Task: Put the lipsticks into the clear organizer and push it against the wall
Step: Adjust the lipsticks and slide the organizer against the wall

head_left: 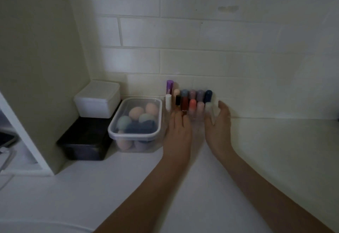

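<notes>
The clear organizer (198, 120) stands on the white counter close to the tiled wall (201, 63), with several lipsticks (192, 96) upright in it: purple, white, peach, red, coral, pink, grey and dark blue caps. My left hand (178, 131) rests against its front left side with the fingers flat. At the organizer's right end, my right hand (219, 122) curves its fingers around the side. Motion blur hides the organizer's front edge. Whether its back touches the wall I cannot tell.
A clear tub (135, 137) of coloured makeup sponges sits just left of the organizer. Behind it a white lidded box (97, 100) rests on a black box (84, 142). A beige cabinet side (36, 67) rises at the left. White counter (275, 150) stretches to the right.
</notes>
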